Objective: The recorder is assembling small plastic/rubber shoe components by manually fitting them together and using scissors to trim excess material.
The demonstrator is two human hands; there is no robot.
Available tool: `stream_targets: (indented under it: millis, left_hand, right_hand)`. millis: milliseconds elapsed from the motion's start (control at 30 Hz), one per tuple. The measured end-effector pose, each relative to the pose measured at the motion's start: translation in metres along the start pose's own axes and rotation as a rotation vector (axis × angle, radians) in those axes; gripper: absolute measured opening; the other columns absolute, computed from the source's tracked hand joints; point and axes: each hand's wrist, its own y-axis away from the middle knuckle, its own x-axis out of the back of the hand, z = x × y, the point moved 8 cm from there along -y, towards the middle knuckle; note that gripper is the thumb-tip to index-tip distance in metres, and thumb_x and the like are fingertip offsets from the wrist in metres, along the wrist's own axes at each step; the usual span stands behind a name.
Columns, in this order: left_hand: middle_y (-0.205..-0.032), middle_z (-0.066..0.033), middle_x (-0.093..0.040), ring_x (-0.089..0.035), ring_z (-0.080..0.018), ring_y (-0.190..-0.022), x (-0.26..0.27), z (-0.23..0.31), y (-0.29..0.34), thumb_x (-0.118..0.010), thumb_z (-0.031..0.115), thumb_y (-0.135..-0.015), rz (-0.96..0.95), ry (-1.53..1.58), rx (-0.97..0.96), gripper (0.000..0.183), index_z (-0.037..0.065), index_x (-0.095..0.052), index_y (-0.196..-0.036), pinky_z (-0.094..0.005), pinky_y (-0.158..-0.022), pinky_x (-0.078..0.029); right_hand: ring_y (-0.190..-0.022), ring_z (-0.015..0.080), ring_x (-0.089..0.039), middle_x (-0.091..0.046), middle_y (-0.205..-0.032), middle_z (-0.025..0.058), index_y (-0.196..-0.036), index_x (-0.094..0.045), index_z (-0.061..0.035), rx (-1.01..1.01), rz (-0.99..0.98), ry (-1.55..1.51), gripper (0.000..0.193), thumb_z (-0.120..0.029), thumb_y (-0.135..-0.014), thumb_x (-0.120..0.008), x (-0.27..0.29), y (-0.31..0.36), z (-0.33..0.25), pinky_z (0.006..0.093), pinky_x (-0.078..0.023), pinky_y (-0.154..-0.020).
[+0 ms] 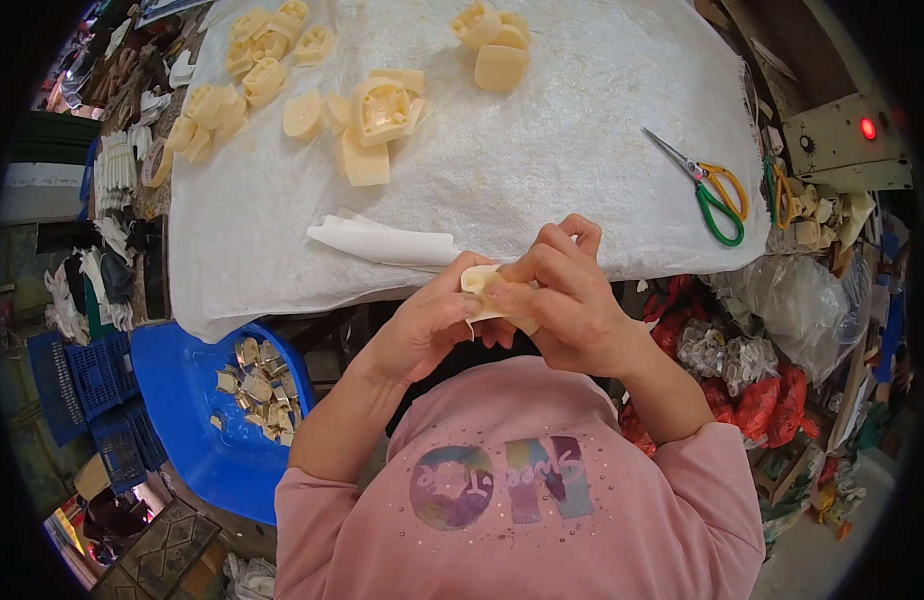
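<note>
The cream piece (480,276) sits at frame centre, by the near edge of the tabletop (602,130). The person's left hand (428,318) steadies it, fingers closed about its side; the right-hand (574,297) fingers pinch the opposite side. Support the wall firmly; apply pressure gradually, close to that support.

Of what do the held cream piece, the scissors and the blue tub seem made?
Cream piece: satin, perhaps plastic or rubber, by its smooth thin edges.
Scissors: likely metal blades, shiny grey; smooth green and yellow handles, probably plastic.
Blue tub: probably plastic, glossy, evenly coloured.
</note>
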Motion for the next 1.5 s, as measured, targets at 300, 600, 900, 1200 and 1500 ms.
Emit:
stream_targets:
  millis: [300,600,900,1200,1500]
  left_hand:
    - [-0.1,-0.0133,-0.056,-0.058,-0.0202,-0.089,-0.002,0.003,-0.006,-0.054,0.041,-0.082,-0.005,-0.06,-0.043,0.052,0.0,-0.044,-0.113,-0.031,-0.075,-0.048]
    - [-0.103,-0.0133,-0.053,-0.053,-0.017,-0.086,-0.006,0.045,0.055,-0.065,0.012,-0.085,0.531,-0.894,-0.845,0.032,-0.006,-0.052,-0.108,-0.0271,-0.073,-0.047]
    - [-0.08,-0.0091,-0.06,-0.057,-0.0154,-0.072,-0.023,0.054,0.06,-0.062,-0.002,-0.084,0.723,-1.124,-1.024,0.009,-0.006,-0.063,-0.091,-0.025,-0.064,-0.046]
    - [-0.076,-0.0062,-0.057,-0.055,-0.0084,-0.064,0.005,0.036,0.05,-0.059,0.001,-0.086,0.724,-0.514,-0.604,0.005,-0.004,-0.062,-0.088,-0.0206,-0.056,-0.046]
    - [-0.069,-0.0022,-0.052,-0.051,-0.0071,-0.056,-0.009,0.048,0.05,-0.059,-0.001,-0.085,0.684,-1.058,-0.702,0.003,-0.003,-0.062,-0.085,-0.0193,-0.048,-0.041]
  right_hand:
    - [-0.073,0.0214,-0.045,-0.05,-0.078,0.0021,-0.08,-0.053,-0.0083,-0.03,0.018,-0.12,0.031,0.0,-0.056,-0.07,0.003,0.0,0.001,0.0396,-0.026,-0.073]
    - [-0.075,0.0196,-0.048,-0.048,-0.078,0.002,-0.088,-0.058,-0.0105,-0.151,0.056,0.0,0.035,0.001,-0.056,-0.07,0.006,0.003,0.014,0.04,-0.025,-0.075]
    - [-0.076,0.0204,-0.046,-0.045,-0.075,0.0031,-0.086,-0.057,-0.008,-0.19,-0.051,-0.022,0.029,0.003,-0.061,-0.065,-0.001,0.004,0.006,0.0405,-0.025,-0.076]
    - [-0.075,0.0231,-0.044,-0.043,-0.074,0.0064,-0.078,-0.052,-0.0063,-0.185,-0.205,0.048,0.022,0.004,-0.061,-0.062,-0.009,0.006,0.004,0.0424,-0.028,-0.075]
    - [-0.075,0.024,-0.042,-0.044,-0.08,0.0076,-0.098,-0.055,-0.006,-0.176,-0.18,-0.033,0.038,0.0,-0.061,-0.064,-0.017,0.018,0.014,0.0384,-0.026,-0.075]
